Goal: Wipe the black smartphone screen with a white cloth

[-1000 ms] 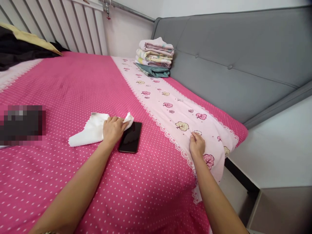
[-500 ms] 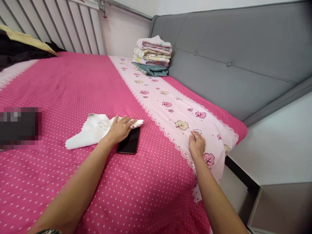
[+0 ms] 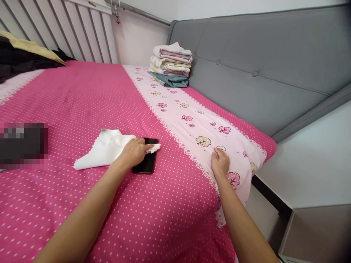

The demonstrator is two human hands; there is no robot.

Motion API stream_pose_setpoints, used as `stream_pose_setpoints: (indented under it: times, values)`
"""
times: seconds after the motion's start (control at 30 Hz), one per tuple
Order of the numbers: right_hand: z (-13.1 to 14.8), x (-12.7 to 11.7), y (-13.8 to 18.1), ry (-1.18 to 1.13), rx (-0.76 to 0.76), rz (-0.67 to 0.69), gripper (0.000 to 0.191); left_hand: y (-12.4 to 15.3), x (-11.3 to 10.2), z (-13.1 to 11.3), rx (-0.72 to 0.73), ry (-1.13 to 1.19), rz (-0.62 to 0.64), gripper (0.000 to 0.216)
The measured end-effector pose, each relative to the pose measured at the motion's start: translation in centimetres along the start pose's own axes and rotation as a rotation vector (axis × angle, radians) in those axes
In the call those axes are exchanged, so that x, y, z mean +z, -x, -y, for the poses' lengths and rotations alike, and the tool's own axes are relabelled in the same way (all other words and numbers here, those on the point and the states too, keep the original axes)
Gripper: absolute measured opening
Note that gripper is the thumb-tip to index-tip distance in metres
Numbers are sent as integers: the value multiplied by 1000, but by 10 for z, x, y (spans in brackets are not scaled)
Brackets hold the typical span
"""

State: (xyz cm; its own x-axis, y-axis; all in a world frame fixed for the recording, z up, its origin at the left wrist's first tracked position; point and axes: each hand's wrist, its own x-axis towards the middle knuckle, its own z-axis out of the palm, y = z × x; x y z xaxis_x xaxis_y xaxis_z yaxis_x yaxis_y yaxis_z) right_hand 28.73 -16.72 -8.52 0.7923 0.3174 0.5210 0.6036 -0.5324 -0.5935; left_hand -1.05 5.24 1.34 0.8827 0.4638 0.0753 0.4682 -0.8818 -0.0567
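Observation:
A white cloth (image 3: pixel 102 151) lies spread on the pink dotted bedspread, one end crumpled over a black smartphone (image 3: pixel 144 166). My left hand (image 3: pixel 134 152) presses down on the phone, its fingers closed on that end; a tip of cloth sticks out past the fingertips. The phone lies flat, screen up, its upper and lower parts showing around the hand. On the pale printed band of the bedspread (image 3: pixel 189 137) rests my right hand (image 3: pixel 221 162), loosely curled, with a gap between thumb and forefinger and nothing visible in it.
A stack of folded fabrics (image 3: pixel 172 65) stands near the grey padded headboard (image 3: pixel 255 58). At the left lies a pixelated dark object (image 3: pixel 23 146). Black and yellow cloth (image 3: pixel 27 53) lies by the white radiator (image 3: pixel 68 33). The bed's edge drops off at the right.
My left hand's fingers have bent from stretched flat over the cloth to curled around it. More of the phone's top now shows. My right hand stays where it was.

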Motion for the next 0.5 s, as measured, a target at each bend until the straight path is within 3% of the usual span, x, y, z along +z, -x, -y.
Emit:
stream_pose_setpoints:
  times: [0.3, 0.5]
  values:
    - [2, 0, 1, -10, -3, 4, 35, 37, -49, -21, 9, 174, 335, 36]
    - [2, 0, 1, -17, 15, 8, 36, 47, -57, -25, 2, 321, 474, 29]
